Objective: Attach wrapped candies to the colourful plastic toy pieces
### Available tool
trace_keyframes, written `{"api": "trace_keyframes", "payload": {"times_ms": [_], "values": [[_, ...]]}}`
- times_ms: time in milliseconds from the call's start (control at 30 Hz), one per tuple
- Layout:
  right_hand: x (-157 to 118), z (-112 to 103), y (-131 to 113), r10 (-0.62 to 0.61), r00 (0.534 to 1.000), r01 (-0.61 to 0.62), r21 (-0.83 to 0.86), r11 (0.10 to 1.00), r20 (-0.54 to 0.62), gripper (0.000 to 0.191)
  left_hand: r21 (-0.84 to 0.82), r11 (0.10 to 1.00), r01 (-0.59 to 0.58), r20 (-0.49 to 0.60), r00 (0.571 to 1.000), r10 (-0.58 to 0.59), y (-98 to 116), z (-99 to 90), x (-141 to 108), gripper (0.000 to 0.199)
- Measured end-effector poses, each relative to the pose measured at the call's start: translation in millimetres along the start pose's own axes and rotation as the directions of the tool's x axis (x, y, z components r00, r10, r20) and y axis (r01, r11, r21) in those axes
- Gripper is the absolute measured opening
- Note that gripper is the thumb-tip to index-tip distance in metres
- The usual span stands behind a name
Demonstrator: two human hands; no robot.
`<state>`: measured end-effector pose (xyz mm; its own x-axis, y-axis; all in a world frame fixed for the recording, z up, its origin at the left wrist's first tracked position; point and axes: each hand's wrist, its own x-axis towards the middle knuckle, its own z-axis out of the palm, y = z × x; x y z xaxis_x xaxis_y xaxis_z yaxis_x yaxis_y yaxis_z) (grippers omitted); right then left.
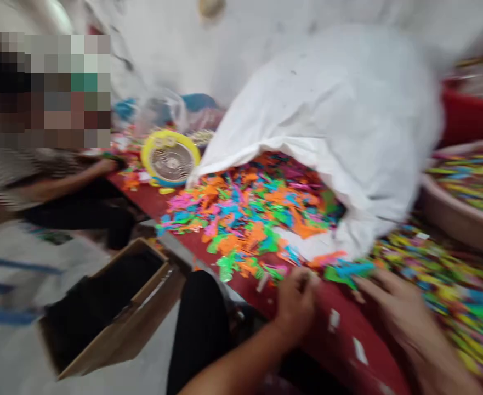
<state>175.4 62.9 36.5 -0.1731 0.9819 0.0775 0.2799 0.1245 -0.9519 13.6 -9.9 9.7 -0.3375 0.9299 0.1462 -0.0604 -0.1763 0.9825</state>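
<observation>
A big white sack lies on its side on the red table, its mouth open toward me. Orange, green, blue and pink plastic pieces spill out of it. My left hand is at the table's front edge with its fingers curled together; whatever it may hold is too small to make out. To the right, my right hand reaches to blue and green pieces by the sack's lower edge, its fingers blurred and partly apart. Small white pieces lie between me and the sack.
A cardboard box with a black lining stands at the lower left. Behind it sits another person. A yellow fan is on the table. At right are a pink tub and a pile of colourful pieces.
</observation>
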Motion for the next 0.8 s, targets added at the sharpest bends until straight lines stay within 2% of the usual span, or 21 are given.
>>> {"api": "trace_keyframes", "payload": {"times_ms": [67, 167, 333, 533, 700, 800], "values": [[-16.3, -11.3, -4.6, 0.07, 0.997, -0.072, 0.095, 0.993, 0.024, 0.043, -0.03, 0.998, 0.055, 0.045, 0.998, -0.053, -2.0, -0.5, 2.8, 0.024], [-21.5, -5.4, -11.9, 0.102, 0.993, -0.112, 0.221, 0.969, 0.058, 0.038, -0.08, 0.992, 0.095, 0.13, 0.988, -0.084, -4.0, 0.4, 3.4, 0.024], [-22.2, 4.6, -22.0, 0.06, 0.989, -0.099, 0.295, 0.95, 0.137, 0.034, -0.092, 0.989, 0.117, 0.19, 0.977, -0.098, 0.8, 0.4, 0.4, 0.026], [-30.5, -2.7, -31.5, -0.009, 0.979, -0.058, 0.321, 0.945, 0.203, 0.034, -0.169, 0.942, 0.29, 0.25, 0.937, -0.244, 14.5, -0.1, 7.0, 0.032], [-27.2, -20.6, -34.4, -0.061, 0.991, 0.024, 0.288, 0.957, 0.118, 0.036, -0.161, 0.923, 0.349, 0.267, 0.916, -0.3, 31.2, -1.8, 10.0, 0.033], [-23.6, -33.1, -39.3, -0.187, 0.982, 0.187, 0.07, 0.98, -0.001, 0.034, -0.144, 0.923, 0.358, 0.271, 0.911, -0.311, 37.3, -2.7, 11.3, 0.03]]}}
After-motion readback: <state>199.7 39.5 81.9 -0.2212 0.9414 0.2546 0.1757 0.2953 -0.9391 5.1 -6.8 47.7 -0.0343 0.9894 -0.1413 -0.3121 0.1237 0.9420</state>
